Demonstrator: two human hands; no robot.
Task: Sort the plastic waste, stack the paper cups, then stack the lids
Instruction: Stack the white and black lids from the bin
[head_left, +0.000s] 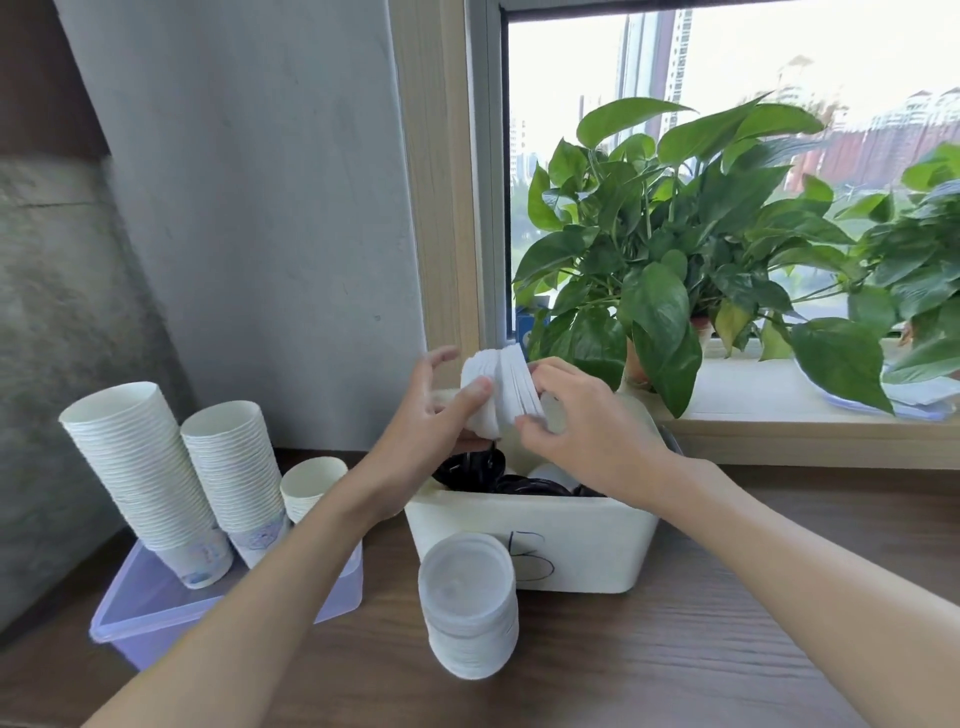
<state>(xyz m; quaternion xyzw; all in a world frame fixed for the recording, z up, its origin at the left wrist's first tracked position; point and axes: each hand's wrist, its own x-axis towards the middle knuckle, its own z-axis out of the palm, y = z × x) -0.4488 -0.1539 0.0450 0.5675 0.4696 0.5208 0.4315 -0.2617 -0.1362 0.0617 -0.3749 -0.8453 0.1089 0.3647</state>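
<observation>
I hold a sideways bundle of white lids (503, 387) above the cream bin (582, 545) marked "B". My left hand (428, 410) pinches its left end with thumb and fingers. My right hand (582, 415) grips its right end, fingers curled round the rims. Black lids (478, 467) and more white pieces lie inside the bin. A standing stack of translucent white lids (470, 605) is on the table in front of the bin. At left, two tall stacks of paper cups (143, 467) and a short stack (311, 486) stand in a clear purple tub (140, 608).
The wooden table (701, 649) extends to the right and front. Leafy potted plants (670, 249) crowd the window sill behind the bin. A grey wall rises at left behind the cups.
</observation>
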